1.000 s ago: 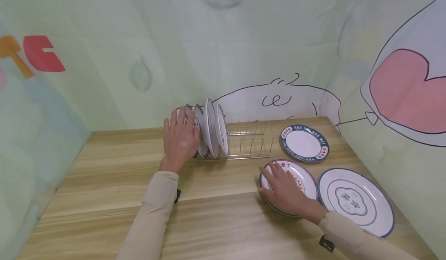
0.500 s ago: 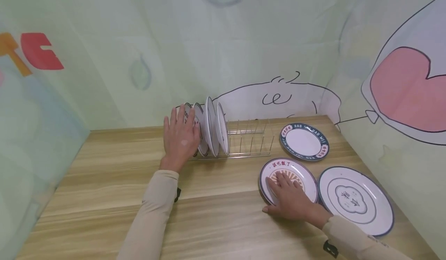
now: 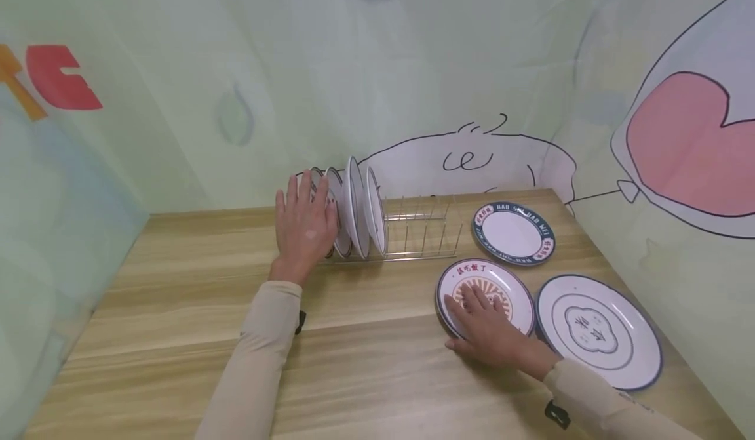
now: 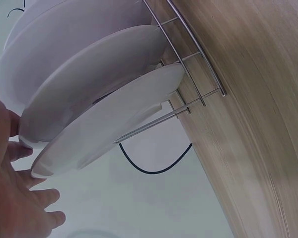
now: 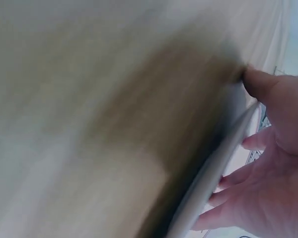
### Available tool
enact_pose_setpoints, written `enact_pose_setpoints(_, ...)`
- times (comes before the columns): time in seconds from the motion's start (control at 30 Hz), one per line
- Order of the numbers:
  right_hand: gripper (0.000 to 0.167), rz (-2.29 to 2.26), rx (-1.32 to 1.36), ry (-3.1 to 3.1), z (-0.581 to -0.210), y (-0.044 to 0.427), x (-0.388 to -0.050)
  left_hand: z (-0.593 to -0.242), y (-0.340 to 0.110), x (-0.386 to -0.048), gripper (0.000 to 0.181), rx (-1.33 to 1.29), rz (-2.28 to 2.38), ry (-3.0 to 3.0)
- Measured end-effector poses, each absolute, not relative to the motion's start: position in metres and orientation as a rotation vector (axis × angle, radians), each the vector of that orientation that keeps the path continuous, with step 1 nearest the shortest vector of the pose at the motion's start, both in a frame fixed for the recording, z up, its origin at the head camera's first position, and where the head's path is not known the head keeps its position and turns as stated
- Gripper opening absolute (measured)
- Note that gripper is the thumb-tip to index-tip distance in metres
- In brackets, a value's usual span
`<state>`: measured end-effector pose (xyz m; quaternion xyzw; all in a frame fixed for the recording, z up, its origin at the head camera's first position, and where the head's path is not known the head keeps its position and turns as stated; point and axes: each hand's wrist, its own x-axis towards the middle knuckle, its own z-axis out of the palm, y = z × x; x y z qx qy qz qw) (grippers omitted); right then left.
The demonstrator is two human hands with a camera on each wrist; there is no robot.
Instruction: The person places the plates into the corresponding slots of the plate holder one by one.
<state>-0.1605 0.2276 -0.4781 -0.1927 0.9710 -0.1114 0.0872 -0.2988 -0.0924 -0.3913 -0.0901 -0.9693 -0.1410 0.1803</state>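
A wire dish rack (image 3: 413,254) holds several white plates (image 3: 356,214) standing upright at its left end. My left hand (image 3: 301,230) reaches to these plates with straight, spread fingers. In the left wrist view its fingertips touch the rims of the plates (image 4: 109,116). A white plate with a sun pattern and red characters (image 3: 519,296) lies on the table right of the rack. My right hand (image 3: 486,325) rests on it, fingers extended over its face and thumb beside the near left rim. In the right wrist view the plate's edge (image 5: 203,183) passes between thumb and fingers.
Behind the sun plate lies a plate with a wide dark blue lettered border (image 3: 513,233). A larger oval-looking white plate (image 3: 637,335) lies to its right, beside the sun plate. Printed cloth walls (image 3: 194,99) enclose the wooden table (image 3: 177,309) at the back and sides.
My right hand has drawn back from the sun plate's upper left, and its thumb now lies out past the near left rim. The left hand stays at the racked plates.
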Motion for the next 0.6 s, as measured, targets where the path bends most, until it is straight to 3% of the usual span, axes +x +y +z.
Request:
enact_pose_setpoints(0.2, 0.062, -0.301, -0.633, 2.935, -0.483, 0.223, -0.16, -0.389, -0.093, -0.299, 0.055, -0.244, -0.397, -2.761)
enact_pose_setpoints(0.6, 0.073, -0.443, -0.79, 3.006, -0.475, 0.212, -0.153, -0.388, -0.092, -0.299, 0.055, -0.246, -0.38, -2.786)
